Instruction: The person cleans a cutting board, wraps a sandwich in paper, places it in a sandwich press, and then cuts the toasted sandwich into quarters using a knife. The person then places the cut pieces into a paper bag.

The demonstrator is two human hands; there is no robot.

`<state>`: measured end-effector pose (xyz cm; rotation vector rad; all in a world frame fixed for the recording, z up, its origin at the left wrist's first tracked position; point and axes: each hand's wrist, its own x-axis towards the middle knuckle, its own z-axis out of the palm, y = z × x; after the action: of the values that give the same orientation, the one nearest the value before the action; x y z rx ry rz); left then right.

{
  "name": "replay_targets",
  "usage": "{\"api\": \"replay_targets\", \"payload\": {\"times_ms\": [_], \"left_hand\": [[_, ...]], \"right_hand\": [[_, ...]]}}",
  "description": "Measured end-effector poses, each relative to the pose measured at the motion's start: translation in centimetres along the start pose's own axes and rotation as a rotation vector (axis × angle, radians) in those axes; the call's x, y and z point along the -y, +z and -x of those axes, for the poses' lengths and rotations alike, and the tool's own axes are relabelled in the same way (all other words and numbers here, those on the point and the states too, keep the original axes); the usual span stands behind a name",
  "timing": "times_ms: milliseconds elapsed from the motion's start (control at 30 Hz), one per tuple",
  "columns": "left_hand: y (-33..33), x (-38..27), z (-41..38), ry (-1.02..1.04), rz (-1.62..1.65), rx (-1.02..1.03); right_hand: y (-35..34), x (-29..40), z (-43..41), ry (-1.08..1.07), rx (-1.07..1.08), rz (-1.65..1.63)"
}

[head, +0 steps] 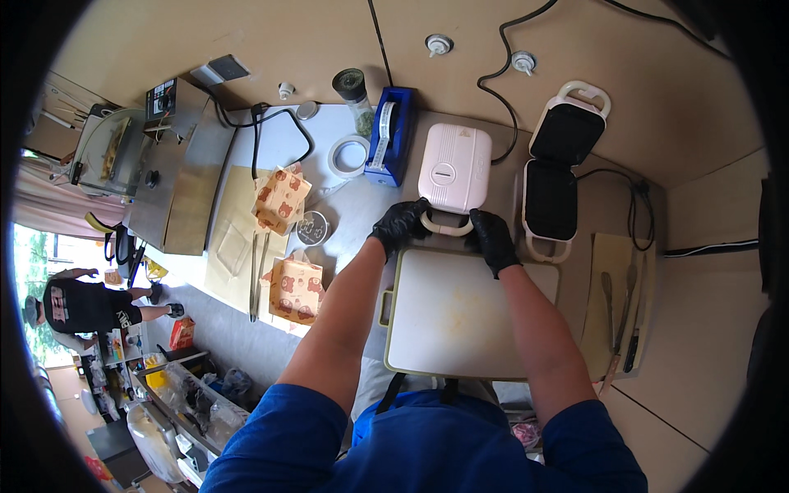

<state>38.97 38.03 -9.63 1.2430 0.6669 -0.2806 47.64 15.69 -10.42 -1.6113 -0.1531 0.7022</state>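
Observation:
A closed pale pink sandwich maker [455, 163] stands on the steel worktop, its cream handle [447, 229] facing me. My left hand [399, 227], in a black glove, grips the left end of that handle at the front corner. On the right end is my right hand [493, 239], also gloved in black, its fingertips against the handle. The undersides of both grips are hidden. Just below my hands lies a white cutting board [462, 314] with a green rim and faint yellowish stains. To the right, a second sandwich maker [550, 197] lies open, showing dark plates.
Left are a blue tape dispenser [391, 135], a tape roll [349, 156], a herb grinder [354, 101], a round digital timer [313, 228], bear-print paper boxes [296, 289] and tongs [257, 277]. A steel appliance [175, 185] stands beyond. Utensils [619, 308] lie right. Another person [92, 305] stands far left.

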Motion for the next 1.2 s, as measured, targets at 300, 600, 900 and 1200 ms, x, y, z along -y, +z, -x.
{"api": "replay_targets", "payload": {"times_ms": [300, 600, 900, 1200], "left_hand": [[-0.1, 0.0, -0.2, -0.025, 0.025, 0.006], [-0.2, 0.1, -0.2, 0.010, 0.005, 0.016], [0.1, 0.2, -0.1, -0.004, 0.020, -0.008], [0.2, -0.4, 0.5, 0.005, -0.023, -0.009]], "right_hand": [[-0.1, -0.1, -0.1, -0.031, 0.008, 0.040], [-0.1, -0.2, 0.0, -0.018, 0.005, 0.054], [-0.1, -0.2, 0.0, -0.002, 0.009, 0.022], [0.0, 0.0, 0.1, 0.013, 0.002, 0.024]]}}
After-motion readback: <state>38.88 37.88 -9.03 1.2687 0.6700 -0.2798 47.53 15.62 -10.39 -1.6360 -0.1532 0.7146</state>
